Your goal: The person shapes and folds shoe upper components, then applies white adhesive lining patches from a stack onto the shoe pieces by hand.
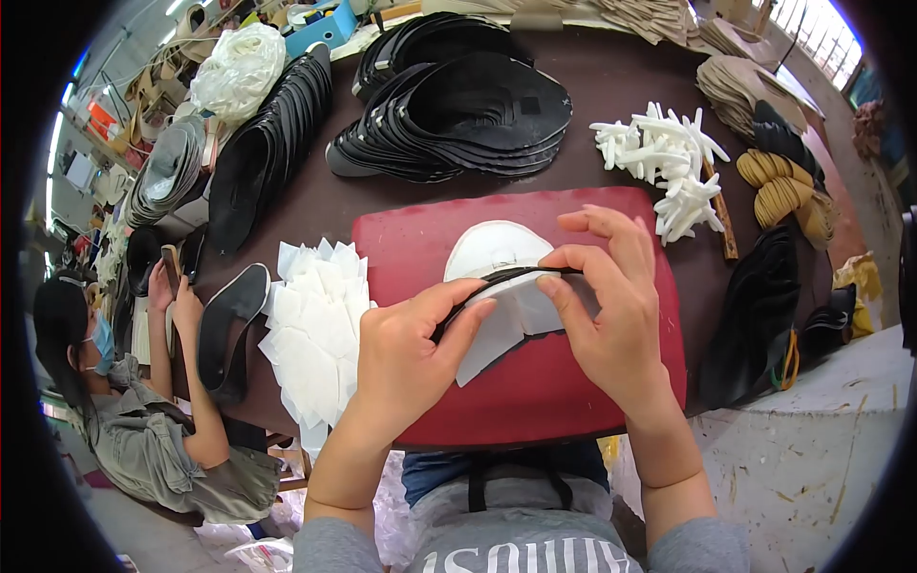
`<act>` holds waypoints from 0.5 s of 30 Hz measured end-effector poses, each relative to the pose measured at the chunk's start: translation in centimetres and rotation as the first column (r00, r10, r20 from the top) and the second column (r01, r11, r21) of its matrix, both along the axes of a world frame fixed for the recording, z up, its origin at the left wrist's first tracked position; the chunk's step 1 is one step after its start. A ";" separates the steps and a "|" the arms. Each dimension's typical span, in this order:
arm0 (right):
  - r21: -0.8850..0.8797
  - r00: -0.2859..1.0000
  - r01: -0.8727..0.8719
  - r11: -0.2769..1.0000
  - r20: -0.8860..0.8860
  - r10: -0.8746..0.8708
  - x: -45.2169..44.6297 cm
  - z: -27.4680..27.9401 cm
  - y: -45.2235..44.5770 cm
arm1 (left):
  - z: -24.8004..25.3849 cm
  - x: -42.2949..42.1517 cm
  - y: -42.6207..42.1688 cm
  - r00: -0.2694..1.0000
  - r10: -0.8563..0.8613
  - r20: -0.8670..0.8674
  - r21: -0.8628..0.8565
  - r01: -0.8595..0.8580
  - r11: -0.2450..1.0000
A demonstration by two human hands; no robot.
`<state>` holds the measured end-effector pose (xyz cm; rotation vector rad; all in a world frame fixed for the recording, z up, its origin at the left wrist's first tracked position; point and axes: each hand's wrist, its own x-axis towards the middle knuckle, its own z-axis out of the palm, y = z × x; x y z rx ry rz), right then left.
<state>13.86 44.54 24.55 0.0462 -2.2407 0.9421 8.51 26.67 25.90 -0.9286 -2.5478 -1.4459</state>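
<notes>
A shoe upper [499, 246] with a white inner side and a black edge is held above a red mat [401, 234]. Its rounded toe part points away from me, and the white back part hangs toward me. My left hand [413, 342] pinches the black edge on the left between thumb and index finger. On the right, my right hand [611, 304] pinches the same edge, its other fingers raised and spread. The edge bows upward between the two hands. Left of the mat lies a pile of white pieces [317, 329].
Stacked black uppers [478, 115] lie at the back, with another row [272, 143] to their left. White finger-shaped pieces [669, 167] sit right, beside a wooden stick [721, 215]. Black pieces [755, 320] hang at the right edge. A masked person [153, 420] holding a phone sits left.
</notes>
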 end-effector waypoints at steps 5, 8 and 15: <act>0.238 0.999 -0.019 0.971 0.039 0.010 -0.1 0.5 -0.4 | -0.6 -0.3 -0.4 0.979 -0.036 -0.200 -0.067 0.022 0.997; 0.253 0.997 -0.051 0.966 0.068 0.035 -0.4 0.4 -0.6 | -0.9 -0.5 -0.2 0.928 -0.039 -0.371 -0.079 0.011 0.997; 0.278 0.996 -0.075 0.958 -0.021 0.084 -1.2 0.6 -0.5 | -0.4 -0.7 -0.4 0.956 -0.012 -0.293 -0.024 0.005 1.000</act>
